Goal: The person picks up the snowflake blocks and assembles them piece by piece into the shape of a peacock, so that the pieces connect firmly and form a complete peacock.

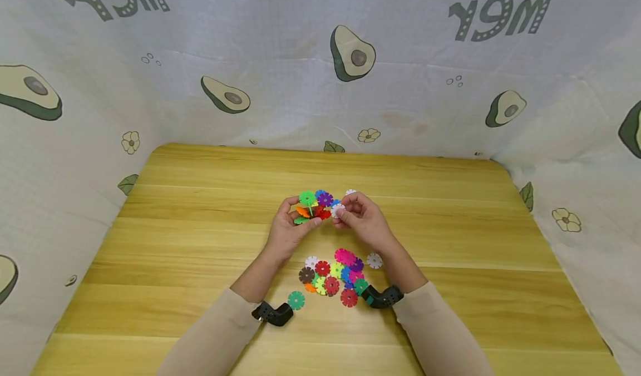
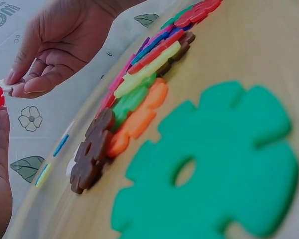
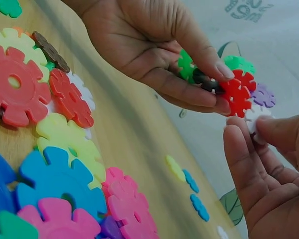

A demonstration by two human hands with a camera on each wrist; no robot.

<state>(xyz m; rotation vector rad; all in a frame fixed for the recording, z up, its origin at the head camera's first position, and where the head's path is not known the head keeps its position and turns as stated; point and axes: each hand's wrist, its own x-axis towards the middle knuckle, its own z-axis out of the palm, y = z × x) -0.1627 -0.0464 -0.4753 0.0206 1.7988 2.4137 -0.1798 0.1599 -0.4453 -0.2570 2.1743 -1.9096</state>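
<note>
My left hand (image 1: 284,236) grips a cluster of joined notched plastic discs between thumb and fingers. Green (image 1: 307,198), orange (image 1: 302,212), purple (image 1: 325,199) and red discs (image 3: 237,93) show in it, with a dark brown disc (image 3: 207,81) under the left fingers. From the other side, my right hand (image 1: 369,223) pinches a white disc (image 3: 256,118) between thumb and fingers. In the right wrist view that disc is right at the edge of the red ones. Both hands are above the wooden table (image 1: 200,253), and the left fingers hide part of the cluster.
Nearer my body lies a loose pile of discs, among them pink (image 1: 344,256), red (image 1: 331,286) and brown (image 1: 306,275). A green disc (image 1: 296,300) and a white one (image 1: 374,261) lie apart. Beyond the hands are yellow (image 3: 175,168) and blue discs (image 3: 200,207). A printed cloth (image 1: 290,59) hangs behind the table.
</note>
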